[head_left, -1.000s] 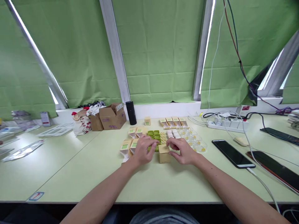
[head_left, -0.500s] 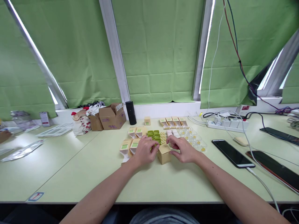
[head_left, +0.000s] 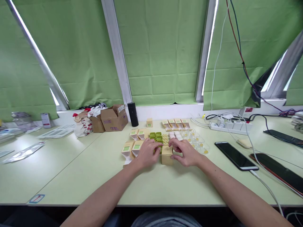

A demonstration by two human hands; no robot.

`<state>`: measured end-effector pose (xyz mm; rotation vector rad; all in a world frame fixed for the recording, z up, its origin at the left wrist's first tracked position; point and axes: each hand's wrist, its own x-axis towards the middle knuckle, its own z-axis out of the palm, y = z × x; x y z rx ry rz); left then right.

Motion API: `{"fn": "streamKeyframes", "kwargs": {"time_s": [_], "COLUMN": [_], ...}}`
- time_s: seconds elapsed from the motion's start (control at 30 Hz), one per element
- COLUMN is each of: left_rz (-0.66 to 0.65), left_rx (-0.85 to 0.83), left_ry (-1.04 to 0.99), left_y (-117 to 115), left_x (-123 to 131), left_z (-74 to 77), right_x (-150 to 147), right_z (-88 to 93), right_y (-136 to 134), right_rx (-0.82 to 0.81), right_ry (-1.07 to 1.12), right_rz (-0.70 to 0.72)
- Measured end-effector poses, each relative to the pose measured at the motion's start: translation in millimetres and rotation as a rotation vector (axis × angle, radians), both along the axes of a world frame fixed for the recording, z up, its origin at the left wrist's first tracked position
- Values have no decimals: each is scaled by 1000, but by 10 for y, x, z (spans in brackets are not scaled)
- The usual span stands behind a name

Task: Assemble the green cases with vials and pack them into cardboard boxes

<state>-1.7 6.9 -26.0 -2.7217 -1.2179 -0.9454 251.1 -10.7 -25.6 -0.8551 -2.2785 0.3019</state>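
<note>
A small kraft cardboard box (head_left: pixel 167 158) stands upright on the table before me, its top closed. My right hand (head_left: pixel 186 152) grips its right side, the thumb at the near edge and the index finger curled at the far top edge. On the other side, my left hand (head_left: pixel 148 153) has thumb and index finger apart, with the index fingertip close to the box's far left corner; nothing shows between them. Beyond the hands lie green tubs (head_left: pixel 156 135), small yellow pieces (head_left: pixel 165 138), pale pink pieces (head_left: pixel 174 135) and clear plastic cups (head_left: pixel 194 138) with yellow centres.
Flattened cartons with green labels (head_left: pixel 132 147) lie left of my hands; more cartons (head_left: pixel 176 124) and one small box (head_left: pixel 149 122) stand farther back. A black cylinder (head_left: pixel 133 114) and brown box (head_left: pixel 115 118) are behind. Phones (head_left: pixel 236 155), cables and a power strip (head_left: pixel 230 126) occupy the right.
The small box has turned so that its front side faces me squarely. My left hand's fingers have opened slightly; the right hand has barely moved.
</note>
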Motion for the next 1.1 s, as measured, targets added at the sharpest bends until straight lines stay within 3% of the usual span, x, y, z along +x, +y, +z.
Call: {"fn": "streamKeyframes", "kwargs": {"time_s": [0.43, 0.6, 0.77, 0.93, 1.1], "left_rz": [-96, -156, -53, -95, -106], "left_rx": [71, 74, 115, 155, 52], "left_ry": [-51, -31, -98, -126, 67], "left_y": [-48, -63, -9, -77, -261], "left_x": [-6, -1, -16, 28, 184], "left_z": [16, 28, -10, 65, 195], "right_x": [94, 74, 43, -4, -36], "right_z": [-26, -37, -7, 11, -14], "right_y": [102, 134, 148, 131, 137], "right_rx": [30, 53, 34, 4, -29], "right_ry": [-56, -193, -337, -371, -349], "right_rz": [-77, -266, -491, -604, -646]}}
